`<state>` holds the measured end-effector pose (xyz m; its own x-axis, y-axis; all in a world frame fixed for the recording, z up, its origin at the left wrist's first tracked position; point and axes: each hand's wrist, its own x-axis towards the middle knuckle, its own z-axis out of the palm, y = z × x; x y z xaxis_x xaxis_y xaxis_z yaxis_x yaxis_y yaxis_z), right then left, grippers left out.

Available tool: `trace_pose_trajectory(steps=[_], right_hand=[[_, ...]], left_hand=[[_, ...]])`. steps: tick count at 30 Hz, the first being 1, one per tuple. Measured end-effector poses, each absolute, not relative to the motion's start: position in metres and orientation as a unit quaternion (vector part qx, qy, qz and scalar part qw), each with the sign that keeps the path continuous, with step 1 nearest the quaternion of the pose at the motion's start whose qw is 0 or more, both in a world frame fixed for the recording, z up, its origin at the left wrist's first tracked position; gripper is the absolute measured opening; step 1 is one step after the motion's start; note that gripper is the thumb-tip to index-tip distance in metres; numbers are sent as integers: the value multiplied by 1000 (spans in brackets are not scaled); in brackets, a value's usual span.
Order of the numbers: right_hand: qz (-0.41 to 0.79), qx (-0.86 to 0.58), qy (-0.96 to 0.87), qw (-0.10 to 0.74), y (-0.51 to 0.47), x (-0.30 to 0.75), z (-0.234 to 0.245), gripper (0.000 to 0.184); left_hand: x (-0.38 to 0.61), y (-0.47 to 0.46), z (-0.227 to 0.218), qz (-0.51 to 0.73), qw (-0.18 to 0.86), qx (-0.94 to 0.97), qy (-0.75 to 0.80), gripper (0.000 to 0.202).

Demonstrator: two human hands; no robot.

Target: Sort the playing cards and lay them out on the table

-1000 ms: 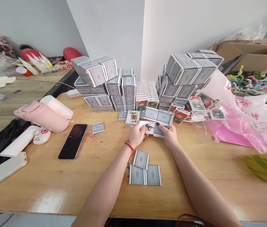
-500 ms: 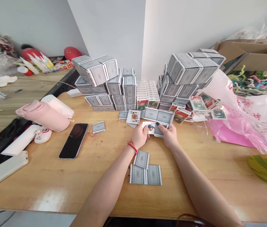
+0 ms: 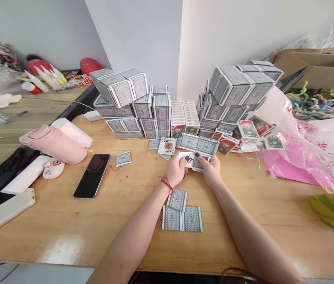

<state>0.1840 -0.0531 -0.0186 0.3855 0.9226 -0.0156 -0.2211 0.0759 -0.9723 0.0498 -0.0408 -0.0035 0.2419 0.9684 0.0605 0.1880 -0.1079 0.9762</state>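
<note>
- Head view, held against one second ago: our left hand (image 3: 175,170) has edged right, covering more of the joker card (image 3: 192,159); our right hand (image 3: 212,171) has barely stirred.
- Since half a second ago, almost no difference. We read this as steadying a grip, with the cards unreleased.
- Left fingers clamped on the joker card; right fingers clamped on the patterned-back card (image 3: 198,165) beside it. Fingertips underneath are mostly hidden from us.
- Landmark: king of spades (image 3: 167,146). The joker card is right of it and slightly nearer us; the upper card pair (image 3: 206,146) is also right. We cannot tell whether held cards and pair are joined.
- Wooden tabletop (image 3: 110,228): nearer than the king, three loose cards (image 3: 192,219), one overlapping two; left, a smartphone (image 3: 92,176) and pink tumbler (image 3: 58,144); right, red-and-green card boxes (image 3: 227,143) and a tape roll (image 3: 322,209).
- Room: beyond the king, two card-backed stacks (image 3: 161,106) flank boxed decks (image 3: 178,114) before a pale wall (image 3: 228,31); far right, a cardboard carton (image 3: 329,77).
</note>
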Motion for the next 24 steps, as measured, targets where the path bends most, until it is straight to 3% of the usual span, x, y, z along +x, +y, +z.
trace_pose_trajectory(steps=[24], right_hand=[[418, -524, -341, 659, -55, 179, -15, 36]], left_hand=[[49, -40, -6, 405, 541, 594, 436, 30]])
